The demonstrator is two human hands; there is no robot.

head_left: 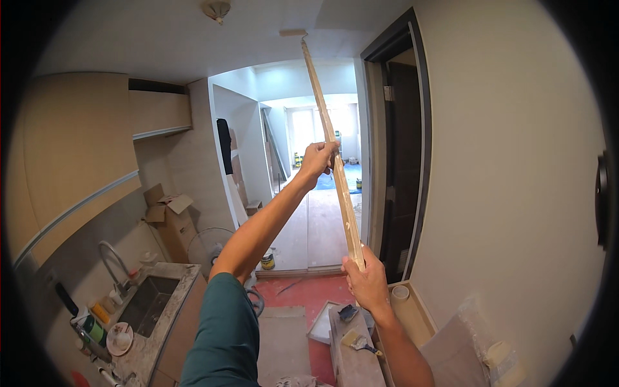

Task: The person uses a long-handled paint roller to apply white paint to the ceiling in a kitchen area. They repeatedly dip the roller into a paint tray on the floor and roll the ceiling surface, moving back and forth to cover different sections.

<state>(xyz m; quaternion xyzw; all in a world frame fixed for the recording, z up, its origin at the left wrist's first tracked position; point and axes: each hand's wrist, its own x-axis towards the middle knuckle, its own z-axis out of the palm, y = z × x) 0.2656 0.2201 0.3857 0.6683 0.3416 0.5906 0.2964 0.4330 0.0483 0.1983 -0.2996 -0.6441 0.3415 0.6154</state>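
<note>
Overhead, both hands grip a long wooden pole: left hand [318, 159] closed midway up, right hand [364, 277] closed at its lower end, the paint roller [294, 32] touching the ceiling [161, 39], painting seemingly unfinished.

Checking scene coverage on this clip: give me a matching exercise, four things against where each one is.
Things:
1. left hand
2. right hand
3. paintbrush
4. sink

Places:
A. set in the stone counter at lower left, under a curved tap
B. gripping the long wooden pole near its lower end
C. lying on a narrow board below the hands
D. gripping the pole about halfway up, arm stretched out

Pairs: 1-D, 2-B, 3-C, 4-A
</note>
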